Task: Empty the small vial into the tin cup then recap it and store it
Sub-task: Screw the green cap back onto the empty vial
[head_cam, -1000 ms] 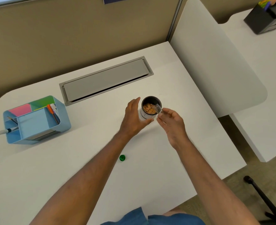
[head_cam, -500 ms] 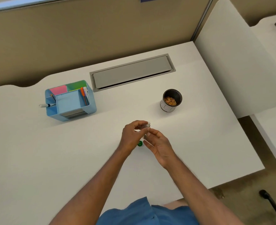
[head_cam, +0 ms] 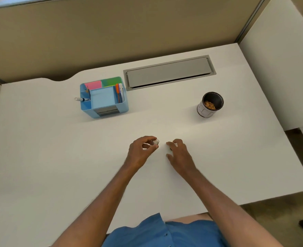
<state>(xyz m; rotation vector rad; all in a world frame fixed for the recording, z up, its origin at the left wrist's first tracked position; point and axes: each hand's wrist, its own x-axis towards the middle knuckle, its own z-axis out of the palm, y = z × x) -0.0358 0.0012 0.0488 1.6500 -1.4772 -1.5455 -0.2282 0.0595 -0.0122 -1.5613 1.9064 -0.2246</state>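
While visible: one vial (head_cam: 155,142), one cup (head_cam: 211,106).

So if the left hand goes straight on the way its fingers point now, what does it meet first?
The left hand points rightward, the small vial at its fingertips. First it would probably meet the right hand, which lies close beside it.

light: bright, even, from overhead | shadows: soft, faint under the hands (head_cam: 141,150) and beside the cup (head_cam: 210,106) beyond them on the table (head_cam: 58,157) | glare: none | blur: slight at fingertips | distortion: wide-angle bowing of edges far from the hands
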